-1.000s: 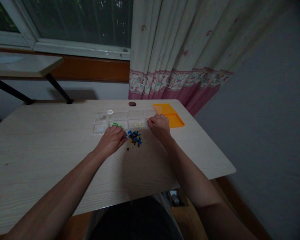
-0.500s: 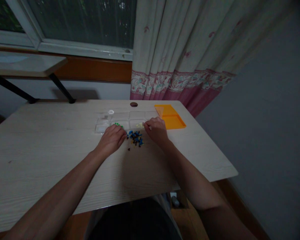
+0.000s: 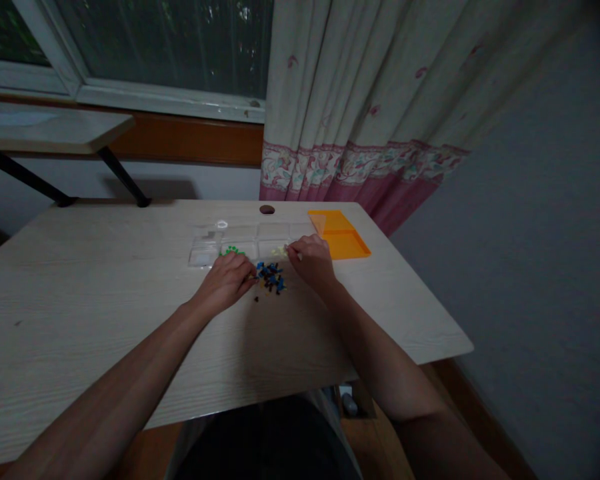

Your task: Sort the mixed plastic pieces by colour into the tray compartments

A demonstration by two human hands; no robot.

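A loose pile of tiny blue, black and yellow pieces [image 3: 271, 276] lies on the table between my hands. At the pile's left edge, my left hand [image 3: 229, 277] has its fingertips pinched together; what they hold, if anything, is too small to name. Behind it stands a clear divided box [image 3: 203, 257], with small green pieces [image 3: 233, 250] in one compartment and pale yellow pieces [image 3: 279, 251] in another. My right hand [image 3: 312, 259] is closed in a pinch at the compartment with the pale yellow pieces, and I cannot make out what lies between its fingers.
An orange tray [image 3: 347, 244] rests right of the clear box. A dark oval spot [image 3: 267, 209] is near the table's [image 3: 105, 320] back edge. On the left, a raised shelf [image 3: 55, 127] stands on black legs. A curtain [image 3: 325, 133] hangs behind the table.
My left hand has shifted slightly right and down, against the pile's left edge, showing more of the green pieces. My right hand stays nearly in place.
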